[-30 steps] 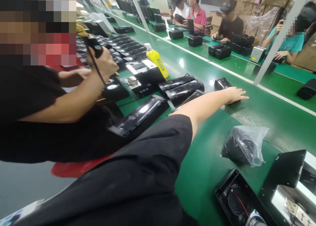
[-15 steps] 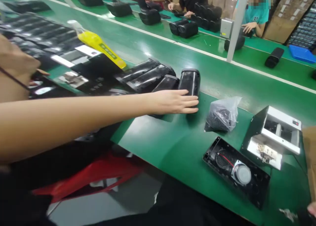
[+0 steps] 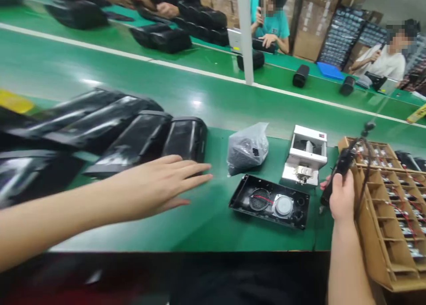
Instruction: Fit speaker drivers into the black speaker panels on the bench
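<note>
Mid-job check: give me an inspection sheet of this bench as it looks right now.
Surface: green bench, glossy.
Job's things: black housing at the end of a row of black housings; open speaker panel.
Clutter: plastic bag of black parts, white machine, cardboard divider tray.
Hands: left hand open, flat by the housing; right hand grips a black power screwdriver.
Cables: screwdriver cord; red wire on the speaker.
Surroundings: people seated across the line, stacked cartons.
</note>
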The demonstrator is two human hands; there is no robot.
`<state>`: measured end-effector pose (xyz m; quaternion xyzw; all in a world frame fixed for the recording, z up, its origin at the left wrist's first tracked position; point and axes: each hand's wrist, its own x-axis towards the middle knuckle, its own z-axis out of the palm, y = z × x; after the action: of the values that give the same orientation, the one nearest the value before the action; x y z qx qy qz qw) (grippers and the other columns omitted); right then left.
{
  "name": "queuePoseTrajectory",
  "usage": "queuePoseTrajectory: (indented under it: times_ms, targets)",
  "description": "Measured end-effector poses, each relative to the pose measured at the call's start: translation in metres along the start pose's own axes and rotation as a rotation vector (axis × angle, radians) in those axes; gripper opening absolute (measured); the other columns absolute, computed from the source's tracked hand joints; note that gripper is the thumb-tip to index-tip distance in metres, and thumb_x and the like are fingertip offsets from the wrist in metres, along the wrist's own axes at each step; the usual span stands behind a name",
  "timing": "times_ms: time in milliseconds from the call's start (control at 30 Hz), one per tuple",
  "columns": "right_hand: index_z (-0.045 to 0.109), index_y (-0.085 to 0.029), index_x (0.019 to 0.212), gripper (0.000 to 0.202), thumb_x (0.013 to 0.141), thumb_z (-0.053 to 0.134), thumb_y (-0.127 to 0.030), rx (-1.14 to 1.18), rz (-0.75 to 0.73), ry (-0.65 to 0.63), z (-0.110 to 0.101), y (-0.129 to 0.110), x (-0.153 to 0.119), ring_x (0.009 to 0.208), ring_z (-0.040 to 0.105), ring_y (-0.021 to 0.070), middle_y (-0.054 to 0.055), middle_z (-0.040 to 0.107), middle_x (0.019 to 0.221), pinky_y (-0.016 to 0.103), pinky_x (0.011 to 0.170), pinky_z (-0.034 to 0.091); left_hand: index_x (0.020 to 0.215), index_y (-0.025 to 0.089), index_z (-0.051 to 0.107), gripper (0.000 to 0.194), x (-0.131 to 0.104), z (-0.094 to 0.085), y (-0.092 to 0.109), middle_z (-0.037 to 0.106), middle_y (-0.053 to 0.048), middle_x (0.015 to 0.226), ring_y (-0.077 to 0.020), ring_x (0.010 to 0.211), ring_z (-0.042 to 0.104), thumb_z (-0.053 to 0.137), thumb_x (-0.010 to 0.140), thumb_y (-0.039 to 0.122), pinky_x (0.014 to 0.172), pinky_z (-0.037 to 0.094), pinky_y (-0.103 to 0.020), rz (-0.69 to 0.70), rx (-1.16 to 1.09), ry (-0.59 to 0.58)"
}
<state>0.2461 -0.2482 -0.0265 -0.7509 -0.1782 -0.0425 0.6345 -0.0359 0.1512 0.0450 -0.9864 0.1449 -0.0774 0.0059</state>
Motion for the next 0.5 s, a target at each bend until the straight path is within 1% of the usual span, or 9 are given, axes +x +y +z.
queuePoseTrajectory:
  times_ms: [100, 167, 233, 267, 333, 367, 400, 467, 500]
  targets:
    - [0.046, -0.016, 0.158, 0.061, 0.114, 0.057, -0.058, -0.159, -0.127, 0.079, 0.011, -0.002, -0.007, 0.105, 0.068, 0.0229, 0.014, 0.062, 0.129, 0.041, 0.091, 0.065, 0.121, 0.024, 0.079, 0.03, 0.055, -0.005, 0.049, 0.083, -0.005, 0.092, -0.0234, 0.081, 0.078, 0.053, 0.108, 0.032, 0.078, 0.062, -0.034, -0.046, 0.025, -0.045]
    - [0.034, -0.018, 0.168, 0.07, 0.113, 0.059, -0.054, -0.291, -0.257, 0.106, 0.017, -0.017, -0.028, 0.134, 0.058, 0.0335, 0.02, 0.047, 0.154, 0.056, 0.11, 0.059, 0.1, 0.02, 0.08, 0.022, 0.098, 0.004, 0.085, 0.077, -0.005, 0.075, -0.0236, 0.066, 0.075, 0.058, 0.103, 0.02, 0.066, 0.06, -0.032, -0.072, 0.002, -0.125]
    - [0.028, -0.017, 0.172, 0.073, 0.114, 0.059, -0.048, -0.415, -0.424, 0.029, 0.014, -0.043, -0.059, 0.153, 0.042, 0.0394, 0.023, 0.03, 0.169, 0.061, 0.12, 0.051, 0.08, 0.016, 0.074, 0.017, 0.137, 0.02, 0.111, 0.072, -0.007, 0.066, -0.0248, 0.06, 0.073, 0.066, 0.09, 0.004, 0.06, 0.056, -0.031, -0.073, -0.005, -0.177]
    - [0.034, -0.017, 0.17, 0.066, 0.114, 0.057, -0.044, -0.467, -0.516, -0.066, 0.007, -0.058, -0.075, 0.154, 0.043, 0.0372, 0.021, 0.033, 0.169, 0.055, 0.12, 0.054, 0.074, 0.016, 0.07, 0.019, 0.152, 0.029, 0.12, 0.07, -0.007, 0.063, -0.025, 0.058, 0.073, 0.069, 0.085, 0.0, 0.058, 0.055, -0.031, -0.069, -0.007, -0.192]
    - [0.059, -0.026, 0.155, 0.043, 0.115, 0.054, -0.042, -0.545, -0.709, -0.29, -0.024, -0.086, -0.098, 0.131, 0.066, 0.0233, 0.008, 0.062, 0.147, 0.033, 0.108, 0.062, 0.069, 0.015, 0.067, 0.023, 0.173, 0.043, 0.128, 0.069, -0.008, 0.06, -0.0259, 0.057, 0.073, 0.073, 0.078, -0.005, 0.057, 0.053, -0.03, -0.069, -0.008, -0.22]
    - [0.065, -0.028, 0.148, 0.037, 0.114, 0.054, -0.04, -0.587, -0.769, -0.331, -0.046, -0.098, -0.102, 0.114, 0.072, 0.0174, 0.003, 0.07, 0.132, 0.026, 0.098, 0.064, 0.069, 0.015, 0.067, 0.024, 0.179, 0.048, 0.129, 0.069, -0.008, 0.061, -0.0262, 0.058, 0.073, 0.073, 0.077, -0.007, 0.057, 0.053, -0.03, -0.066, -0.007, -0.232]
    - [0.067, -0.028, 0.144, 0.033, 0.114, 0.055, -0.036, -0.64, -0.787, -0.318, -0.071, -0.108, -0.098, 0.099, 0.074, 0.0125, 0.0, 0.074, 0.122, 0.019, 0.086, 0.063, 0.069, 0.015, 0.068, 0.025, 0.183, 0.052, 0.129, 0.07, -0.009, 0.061, -0.0265, 0.059, 0.074, 0.073, 0.075, -0.009, 0.057, 0.052, -0.03, -0.063, -0.005, -0.246]
    - [0.07, -0.026, 0.137, 0.028, 0.11, 0.063, -0.029, -0.792, -0.733, -0.221, -0.125, -0.117, -0.071, 0.099, 0.074, 0.0139, 0.0, 0.074, 0.122, 0.022, 0.09, 0.062, 0.068, 0.014, 0.069, 0.027, 0.186, 0.055, 0.127, 0.072, -0.01, 0.062, -0.027, 0.06, 0.075, 0.072, 0.072, -0.012, 0.057, 0.051, -0.029, -0.045, 0.003, -0.276]
    - [0.072, -0.024, 0.133, 0.025, 0.11, 0.065, -0.031, -0.854, -0.724, -0.173, -0.151, -0.116, -0.048, 0.101, 0.073, 0.0156, 0.002, 0.073, 0.123, 0.025, 0.093, 0.062, 0.067, 0.015, 0.07, 0.028, 0.185, 0.054, 0.126, 0.073, -0.01, 0.063, -0.0273, 0.061, 0.075, 0.072, 0.071, -0.013, 0.056, 0.05, -0.029, -0.029, 0.007, -0.292]
